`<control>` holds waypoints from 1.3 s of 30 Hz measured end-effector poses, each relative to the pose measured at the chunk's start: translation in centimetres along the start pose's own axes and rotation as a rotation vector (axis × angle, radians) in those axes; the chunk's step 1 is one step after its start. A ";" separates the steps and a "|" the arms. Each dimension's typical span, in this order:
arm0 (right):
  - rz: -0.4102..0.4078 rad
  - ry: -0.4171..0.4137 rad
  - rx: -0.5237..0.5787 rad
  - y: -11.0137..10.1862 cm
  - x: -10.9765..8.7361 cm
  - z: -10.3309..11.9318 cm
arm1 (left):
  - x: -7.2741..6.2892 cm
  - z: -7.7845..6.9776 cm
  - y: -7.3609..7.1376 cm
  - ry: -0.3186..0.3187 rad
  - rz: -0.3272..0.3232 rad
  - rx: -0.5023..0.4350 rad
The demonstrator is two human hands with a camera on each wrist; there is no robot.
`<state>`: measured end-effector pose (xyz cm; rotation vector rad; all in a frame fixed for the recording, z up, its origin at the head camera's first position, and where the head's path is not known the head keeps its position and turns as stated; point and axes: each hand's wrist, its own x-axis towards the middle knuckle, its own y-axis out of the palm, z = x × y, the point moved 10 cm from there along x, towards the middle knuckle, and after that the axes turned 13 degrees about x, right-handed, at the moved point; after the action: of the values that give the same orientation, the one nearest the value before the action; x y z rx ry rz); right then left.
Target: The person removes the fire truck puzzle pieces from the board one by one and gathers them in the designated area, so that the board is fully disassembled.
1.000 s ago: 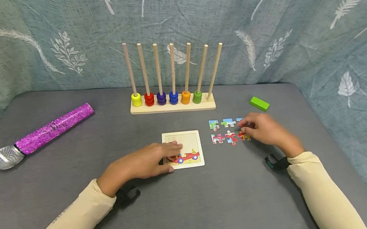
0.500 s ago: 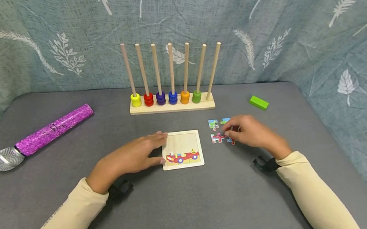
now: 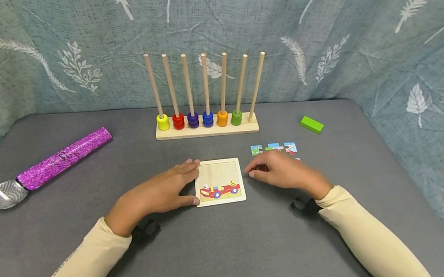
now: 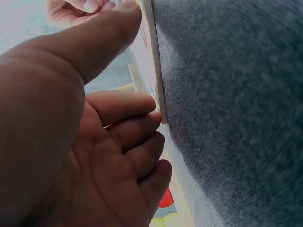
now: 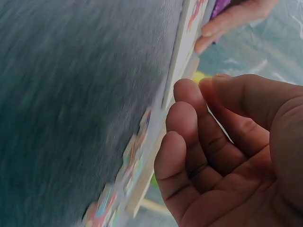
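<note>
A square wooden puzzle tray (image 3: 218, 165) lies on the table, with red car pieces (image 3: 219, 191) along its lower row and bare wood above. My left hand (image 3: 155, 189) is at its left side, fingertips at the upper left corner and thumb at the lower left corner. Those fingers look fairly straight in the left wrist view. Just right of the tray is my right hand (image 3: 277, 171), its fingers loosely curled and the thumb close to the index finger; nothing shows between them. Loose jigsaw pieces (image 3: 290, 147) lie behind and under this hand, which hides most of the nearer row.
At the back stands a wooden peg rack (image 3: 207, 131) with coloured rings at the pegs' feet. A green block (image 3: 311, 124) lies to the right. On the left is a microphone (image 3: 64, 160) with a purple glitter handle. A patterned curtain (image 3: 209, 25) hangs behind the table.
My right hand has moved left from the jigsaw pieces' right column to near the tray. My left hand has drawn back from over the tray to its left edge.
</note>
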<state>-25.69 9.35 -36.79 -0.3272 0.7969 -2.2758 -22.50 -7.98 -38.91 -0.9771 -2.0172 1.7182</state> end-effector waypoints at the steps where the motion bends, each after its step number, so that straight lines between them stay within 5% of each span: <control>1: 0.008 -0.005 0.000 0.3 0.1 0.1 | 0.0 0.0 0.0 -0.005 0.000 0.002; 15: 0.074 -0.023 0.067 2.4 1.5 1.8 | 0.4 0.1 0.6 -0.049 0.026 0.007; 39: 0.144 -0.030 0.178 5.9 3.3 3.6 | 0.4 -0.2 0.1 -0.031 0.001 0.004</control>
<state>-23.41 2.17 -37.65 -0.2142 0.5789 -2.1823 -22.67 -7.52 -39.04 -0.9564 -2.0320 1.7474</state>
